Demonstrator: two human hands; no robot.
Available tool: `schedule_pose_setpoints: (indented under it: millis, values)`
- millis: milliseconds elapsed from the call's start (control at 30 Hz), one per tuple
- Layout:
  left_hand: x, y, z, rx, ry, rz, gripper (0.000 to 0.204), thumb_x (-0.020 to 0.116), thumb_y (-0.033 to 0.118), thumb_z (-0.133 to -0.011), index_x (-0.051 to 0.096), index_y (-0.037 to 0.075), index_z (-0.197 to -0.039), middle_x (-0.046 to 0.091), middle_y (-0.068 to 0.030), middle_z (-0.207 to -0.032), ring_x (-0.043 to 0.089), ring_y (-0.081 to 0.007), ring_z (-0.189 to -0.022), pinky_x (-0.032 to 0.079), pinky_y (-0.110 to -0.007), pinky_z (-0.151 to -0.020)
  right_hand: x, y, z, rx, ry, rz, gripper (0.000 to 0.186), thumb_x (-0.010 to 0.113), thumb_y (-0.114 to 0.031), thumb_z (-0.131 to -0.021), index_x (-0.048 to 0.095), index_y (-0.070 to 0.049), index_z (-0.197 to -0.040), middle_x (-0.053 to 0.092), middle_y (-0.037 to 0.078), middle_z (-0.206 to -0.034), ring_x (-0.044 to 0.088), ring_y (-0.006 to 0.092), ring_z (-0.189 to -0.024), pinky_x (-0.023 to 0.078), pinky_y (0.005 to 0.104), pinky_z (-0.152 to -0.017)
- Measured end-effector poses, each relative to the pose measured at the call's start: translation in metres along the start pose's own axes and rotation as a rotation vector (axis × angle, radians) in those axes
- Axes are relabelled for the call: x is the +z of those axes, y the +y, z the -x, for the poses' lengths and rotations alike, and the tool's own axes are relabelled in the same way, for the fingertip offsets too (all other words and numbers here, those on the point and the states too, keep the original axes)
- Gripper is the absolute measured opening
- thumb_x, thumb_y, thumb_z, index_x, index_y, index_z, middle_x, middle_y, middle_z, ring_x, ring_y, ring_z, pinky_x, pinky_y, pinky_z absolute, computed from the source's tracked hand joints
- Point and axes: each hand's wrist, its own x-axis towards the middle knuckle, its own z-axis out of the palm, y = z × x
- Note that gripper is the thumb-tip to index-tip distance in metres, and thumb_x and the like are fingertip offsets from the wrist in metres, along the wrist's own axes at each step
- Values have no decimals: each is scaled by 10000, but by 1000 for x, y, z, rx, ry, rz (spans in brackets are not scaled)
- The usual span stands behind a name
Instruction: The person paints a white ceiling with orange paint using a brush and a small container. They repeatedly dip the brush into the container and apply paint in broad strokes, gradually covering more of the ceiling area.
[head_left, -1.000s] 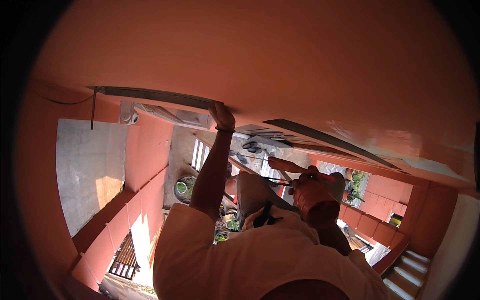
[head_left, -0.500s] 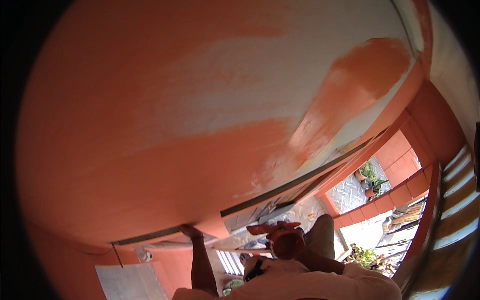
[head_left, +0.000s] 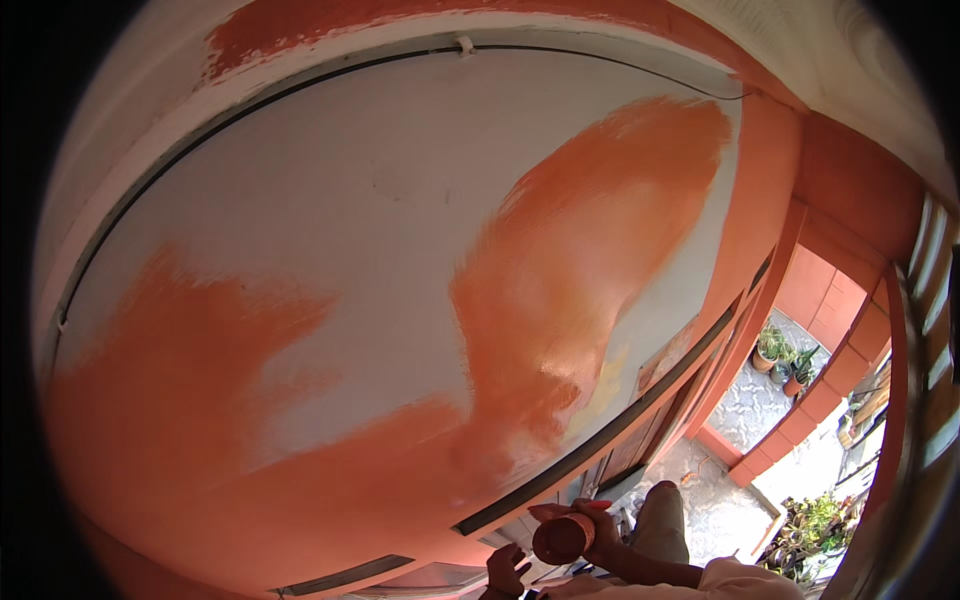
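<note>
At the lower middle, my right hand point(head_left: 603, 538) is wrapped around an orange-smeared paint pot point(head_left: 562, 541) with a round mouth. An orange, pointed piece point(head_left: 546, 512) sticks out beside the pot by the fingers; it may be part of a brush, though its kind cannot be made out. Left of the pot, my left hand point(head_left: 507, 570) is raised with its fingers apart and nothing in it. Above both hands spreads a pale wall point(head_left: 390, 190) with broad patches of orange paint point(head_left: 600, 220), partly streaked and glossy.
A dark cable point(head_left: 250, 95) runs along the wall's upper edge. Below the painted area are dark ledges point(head_left: 600, 425) over door or window openings. To the right lie an orange-red railing wall point(head_left: 815, 410), potted plants point(head_left: 785, 360) and a patterned floor point(head_left: 700, 500).
The view has swung upward and left, showing the wall's upper edge and more bare wall. My left hand has come off the ledge toward the pot, which stays in my right hand.
</note>
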Motion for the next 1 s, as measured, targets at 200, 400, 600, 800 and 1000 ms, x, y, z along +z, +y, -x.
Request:
schedule_pose_setpoints:
  millis: [200,400,600,800,1000]
  values:
    - [55,16,-10,273,-403,-162,743,756,457,-934,448,136,-1530,548,-139,-1499,536,-286,-1399,458,-468,-1142,28,18,17,-252,-11,698,201,576,-217,-1080,607,-21,-1051,727,175,-1182,721,292,-1085,581,392,-965]
    - [76,66,-2,179,-453,109,537,619,377,-1043,463,119,-1488,591,-96,-1447,561,-263,-1364,434,-429,-1183,-17,19,14,-444,7,752,304,724,-135,-977,599,-11,-1225,721,157,-1249,708,269,-1150,577,380,-974]
    - [73,79,11,320,-298,-331,603,839,360,-891,572,96,-1364,703,-107,-1265,677,-219,-1197,534,-401,-1077,-27,16,16,-382,212,756,282,687,-179,-1022,621,-12,-1239,745,144,-1143,750,219,-1023,598,358,-891]
    - [65,90,19,375,-237,-273,568,954,340,-776,684,93,-1210,769,-70,-1103,743,-201,-1043,584,-372,-967,21,-26,40,-254,328,1228,385,676,-394,-1026,707,-101,-1274,716,182,-1252,791,302,-947,595,417,-815]
    - [62,101,11,-296,-403,739,563,793,489,-900,650,94,-1275,726,-148,-1237,668,-333,-1242,520,-562,-1081,30,-71,57,-558,464,1515,410,662,-464,-1017,767,-151,-1261,704,196,-1081,722,375,-1018,546,479,-890]
